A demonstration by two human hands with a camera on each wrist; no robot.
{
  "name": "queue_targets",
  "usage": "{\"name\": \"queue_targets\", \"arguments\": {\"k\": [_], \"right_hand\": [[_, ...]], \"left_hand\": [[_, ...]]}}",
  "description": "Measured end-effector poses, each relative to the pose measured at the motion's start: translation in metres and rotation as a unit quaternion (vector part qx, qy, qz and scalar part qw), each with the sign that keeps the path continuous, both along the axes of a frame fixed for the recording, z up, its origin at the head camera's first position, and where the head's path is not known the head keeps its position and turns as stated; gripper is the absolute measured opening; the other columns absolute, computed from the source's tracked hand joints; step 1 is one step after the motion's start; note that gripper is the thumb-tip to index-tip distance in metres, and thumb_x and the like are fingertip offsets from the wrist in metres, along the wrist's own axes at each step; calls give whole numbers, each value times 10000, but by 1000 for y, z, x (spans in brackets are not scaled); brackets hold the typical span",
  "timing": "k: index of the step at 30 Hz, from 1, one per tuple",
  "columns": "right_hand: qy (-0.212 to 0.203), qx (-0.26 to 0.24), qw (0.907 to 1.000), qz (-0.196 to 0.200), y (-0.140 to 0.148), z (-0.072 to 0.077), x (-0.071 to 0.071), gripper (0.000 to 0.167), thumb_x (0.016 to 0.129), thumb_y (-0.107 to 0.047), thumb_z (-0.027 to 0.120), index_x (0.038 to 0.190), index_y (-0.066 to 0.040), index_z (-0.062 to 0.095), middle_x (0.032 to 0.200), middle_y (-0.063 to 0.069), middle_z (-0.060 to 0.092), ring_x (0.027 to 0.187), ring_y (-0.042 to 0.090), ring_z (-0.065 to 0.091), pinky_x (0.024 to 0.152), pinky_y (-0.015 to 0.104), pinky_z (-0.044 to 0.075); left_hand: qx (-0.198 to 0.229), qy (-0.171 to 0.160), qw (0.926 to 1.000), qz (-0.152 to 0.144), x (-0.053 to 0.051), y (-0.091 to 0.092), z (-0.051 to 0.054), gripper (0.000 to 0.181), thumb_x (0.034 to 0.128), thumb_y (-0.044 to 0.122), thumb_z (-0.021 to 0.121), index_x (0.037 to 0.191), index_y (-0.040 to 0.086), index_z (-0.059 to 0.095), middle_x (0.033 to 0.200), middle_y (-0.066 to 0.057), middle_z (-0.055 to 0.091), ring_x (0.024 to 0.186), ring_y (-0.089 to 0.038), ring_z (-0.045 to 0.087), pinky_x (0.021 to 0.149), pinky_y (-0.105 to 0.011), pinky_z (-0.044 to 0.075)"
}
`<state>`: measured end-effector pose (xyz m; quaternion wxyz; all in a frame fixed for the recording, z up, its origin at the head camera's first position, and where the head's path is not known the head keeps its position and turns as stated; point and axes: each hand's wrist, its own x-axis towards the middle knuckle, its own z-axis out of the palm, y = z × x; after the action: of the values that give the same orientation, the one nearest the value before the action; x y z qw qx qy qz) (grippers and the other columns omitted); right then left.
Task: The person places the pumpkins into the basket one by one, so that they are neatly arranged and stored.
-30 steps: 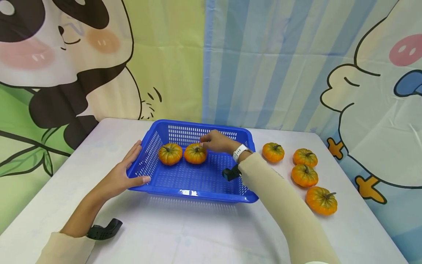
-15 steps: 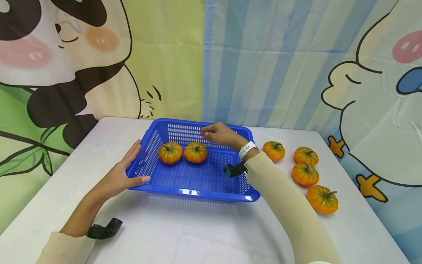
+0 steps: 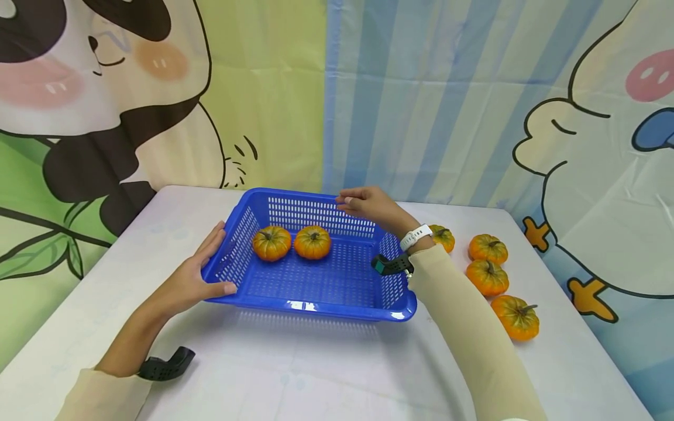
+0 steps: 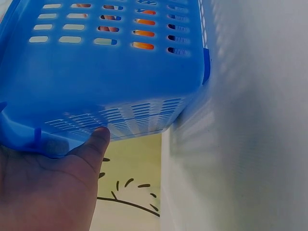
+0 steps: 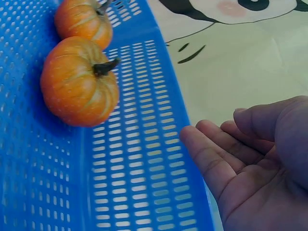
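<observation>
A blue plastic basket with slotted walls stands on the table. My left hand holds its front left corner, thumb over the rim and fingers along the outside of the left wall. In the left wrist view, a fingertip presses that outer wall below the rim. Two small orange pumpkins lie side by side in the basket, a left pumpkin and a right pumpkin. Over the basket's back rim, right of both, hovers my right hand, fingers loosely extended and holding nothing.
To the basket's right stand several more pumpkins: one partly hidden behind the right wrist, a back one, a middle one and a front one. A cartoon-printed curtain hangs behind the white table.
My right hand has let go of the right pumpkin in the basket, risen, and moved right and back. The left hand and both pumpkins inside keep their places.
</observation>
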<state>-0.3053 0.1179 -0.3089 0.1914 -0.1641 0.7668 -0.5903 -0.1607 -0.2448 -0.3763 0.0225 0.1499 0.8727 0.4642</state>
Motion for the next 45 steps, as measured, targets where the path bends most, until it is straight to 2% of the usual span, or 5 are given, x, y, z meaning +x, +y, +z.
{"name": "queue_targets", "arguments": {"k": [11, 19, 30, 37, 45], "right_hand": [[469, -513, 9976, 79, 11, 17, 5, 431, 1035, -59, 442, 1441, 75, 389, 1398, 228, 495, 1267, 285, 514, 1060, 445, 390], [746, -560, 9956, 38, 19, 27, 13, 430, 1037, -71, 441, 1445, 58, 396, 1407, 221, 488, 1258, 279, 525, 1006, 337, 449], [1409, -23, 9900, -20, 46, 30, 22, 450, 1036, -167, 479, 1446, 10, 429, 1367, 165, 541, 1233, 259, 550, 1012, 359, 448], [1505, 231, 9874, -424, 64, 26, 28, 448, 1019, -197, 524, 1434, -36, 471, 1347, 151, 563, 1217, 253, 562, 1016, 391, 443], [1681, 199, 9807, -983, 87, 21, 37, 448, 1002, -241, 560, 1404, -47, 518, 1303, 127, 602, 1191, 226, 583, 994, 317, 455]], "left_hand": [[-116, -13, 9999, 30, 1, 1, 1, 1067, 807, 281, 763, 1571, 161, 29, 1627, 52, -75, 1466, -367, -26, 1031, -726, 181], [-30, 10, 10000, -19, 0, 1, 0, 1062, 809, 259, 762, 1570, 151, 31, 1628, 50, -69, 1468, -354, -28, 1040, -720, 172], [-12, 3, 10000, -24, 1, 1, 3, 1060, 809, 252, 760, 1571, 149, 31, 1628, 42, -72, 1467, -362, -24, 1038, -719, 181], [-6, 26, 10000, -45, 1, 0, 3, 1052, 813, 245, 758, 1573, 157, 36, 1629, 36, -69, 1466, -364, -26, 1032, -721, 187], [24, -1, 10000, -16, -1, 1, 0, 1044, 821, 247, 755, 1572, 177, 34, 1626, 63, -72, 1469, -343, -39, 1040, -721, 165]]}}
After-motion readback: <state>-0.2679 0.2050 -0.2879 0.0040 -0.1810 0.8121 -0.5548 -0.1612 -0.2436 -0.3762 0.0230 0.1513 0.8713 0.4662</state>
